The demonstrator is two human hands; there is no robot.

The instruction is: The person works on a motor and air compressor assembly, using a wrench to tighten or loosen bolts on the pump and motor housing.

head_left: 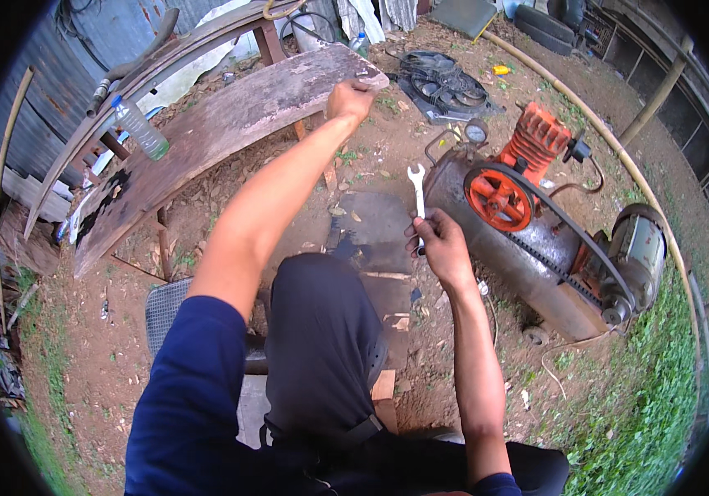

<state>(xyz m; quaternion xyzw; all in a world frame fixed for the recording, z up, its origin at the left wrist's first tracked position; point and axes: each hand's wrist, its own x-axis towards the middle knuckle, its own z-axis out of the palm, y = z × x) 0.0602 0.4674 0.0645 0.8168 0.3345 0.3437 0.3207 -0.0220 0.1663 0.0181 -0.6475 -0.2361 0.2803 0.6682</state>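
My right hand [437,241] is closed around a combination wrench [417,188], its open-ended jaw pointing up and away from me. Just to the right of it stands an air compressor with a rusty tank [487,217], an orange pump head [534,140], an orange pulley wheel [499,200], a black belt [568,217] and a grey motor [637,252]. My left arm reaches forward, and the left hand [349,101] rests at the right end of a weathered wooden bench [230,124]. Its fingers are bent together at the plank's surface; whatever they pinch is too small to make out.
A clear plastic bottle [141,128] with a blue cap stands on the bench. Beyond the compressor lies a black fan assembly [441,83] on the dirt. A long bamboo pole [594,120] curves along the right. A pressure gauge [476,132] sticks up from the tank.
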